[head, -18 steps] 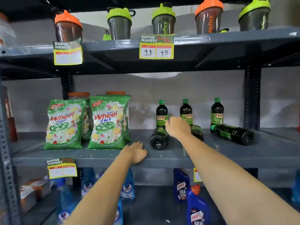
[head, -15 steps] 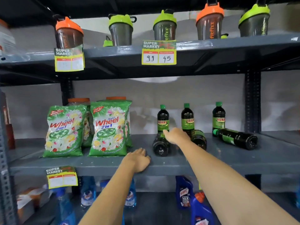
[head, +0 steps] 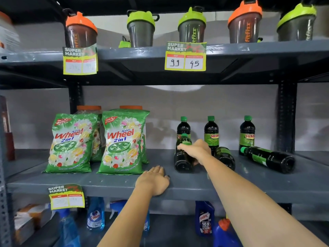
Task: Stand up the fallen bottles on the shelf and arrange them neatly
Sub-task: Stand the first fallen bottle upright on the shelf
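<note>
Three dark bottles with green caps stand at the back of the grey middle shelf: left, middle, right. My right hand grips a fallen bottle near its neck; the bottle is tilted, neck raised, base on the shelf towards me. A second fallen bottle lies just right of that hand. A third lies on its side at the right, cap pointing left. My left hand rests flat on the shelf's front edge.
Two green detergent bags stand on the left of the same shelf. Shaker cups line the shelf above. Blue cleaner bottles stand on the shelf below. A dark upright post is at the right.
My right hand has closed around the left fallen bottle and lifted its neck end up off the shelf. My left hand has stayed on the shelf edge.
</note>
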`<state>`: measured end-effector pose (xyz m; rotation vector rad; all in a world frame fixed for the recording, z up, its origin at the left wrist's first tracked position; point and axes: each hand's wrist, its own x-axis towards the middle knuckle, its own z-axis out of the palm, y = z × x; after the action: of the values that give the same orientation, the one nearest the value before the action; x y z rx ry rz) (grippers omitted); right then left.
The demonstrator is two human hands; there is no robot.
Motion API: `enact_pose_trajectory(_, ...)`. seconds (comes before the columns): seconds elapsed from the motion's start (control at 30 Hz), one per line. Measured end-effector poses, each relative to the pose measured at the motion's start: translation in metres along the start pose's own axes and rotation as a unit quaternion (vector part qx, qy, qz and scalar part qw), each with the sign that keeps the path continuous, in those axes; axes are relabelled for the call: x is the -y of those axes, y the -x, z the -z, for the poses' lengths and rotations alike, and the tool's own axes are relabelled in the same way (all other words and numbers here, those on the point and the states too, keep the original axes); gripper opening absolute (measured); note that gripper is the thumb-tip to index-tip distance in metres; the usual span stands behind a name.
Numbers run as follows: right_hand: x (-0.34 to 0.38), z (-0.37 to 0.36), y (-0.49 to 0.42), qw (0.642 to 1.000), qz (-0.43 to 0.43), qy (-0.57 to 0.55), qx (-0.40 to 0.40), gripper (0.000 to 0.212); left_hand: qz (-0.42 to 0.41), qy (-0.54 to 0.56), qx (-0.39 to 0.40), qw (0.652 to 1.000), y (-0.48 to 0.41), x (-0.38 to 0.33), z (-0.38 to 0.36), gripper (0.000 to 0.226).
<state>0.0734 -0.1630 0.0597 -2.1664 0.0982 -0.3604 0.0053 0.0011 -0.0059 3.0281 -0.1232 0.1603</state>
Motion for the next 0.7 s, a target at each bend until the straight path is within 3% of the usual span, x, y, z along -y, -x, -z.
enact_pose_trajectory(0.13, -0.010, 0.003, -0.008, 0.993, 0.108, -0.041, -0.027, 0.034, 0.006, -0.003, 0.005, 1.000, 0.001, -0.001, 0.000, 0.061)
enact_pose_trajectory(0.23, -0.020, -0.003, -0.008, 0.983, 0.162, -0.084, -0.015, 0.043, 0.007, -0.005, 0.005, 1.000, 0.002, -0.001, 0.001, 0.061)
enact_pose_trajectory(0.43, -0.034, -0.014, -0.006, 0.982, 0.154, -0.106, 0.007, 0.058, 0.013, -0.008, 0.006, 1.000, 0.006, -0.004, 0.003, 0.060)
enact_pose_trajectory(0.7, -0.028, -0.013, -0.006, 0.990, 0.123, -0.066, 0.009, 0.057, 0.020, -0.006, 0.007, 1.000, 0.009, -0.006, 0.005, 0.059)
